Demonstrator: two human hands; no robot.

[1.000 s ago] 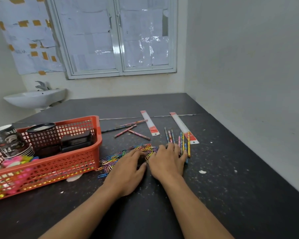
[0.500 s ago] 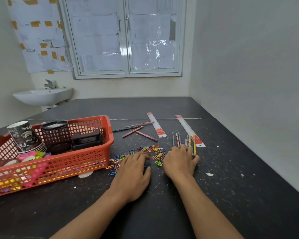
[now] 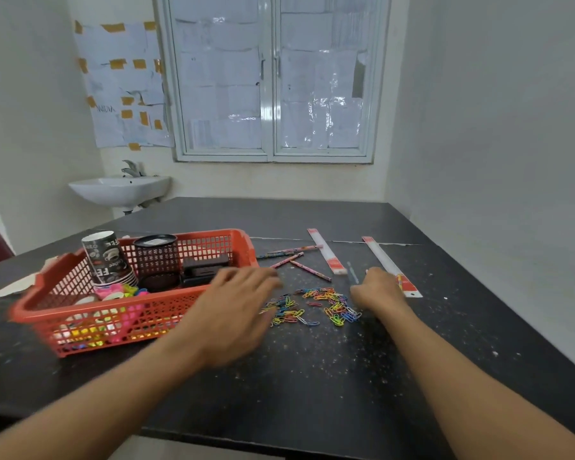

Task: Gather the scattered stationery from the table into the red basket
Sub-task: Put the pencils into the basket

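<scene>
Centre frame: left hand (image 3: 236, 313) (blurred, fingers loose) hovers by red basket (image 3: 196, 234); right hand (image 3: 377, 288) clutches pencils (image 3: 353, 273), which a slack grip could spill among the paper clips (image 3: 326, 302)

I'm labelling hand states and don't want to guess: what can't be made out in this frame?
Left hand, head view: motion blur; whether it holds anything is unclear.
Right hand, head view: its own back hides the curled fingers and whatever they may grip.
Red basket, head view: small bright items at the bottom are too small and screened by the mesh wall.
</scene>
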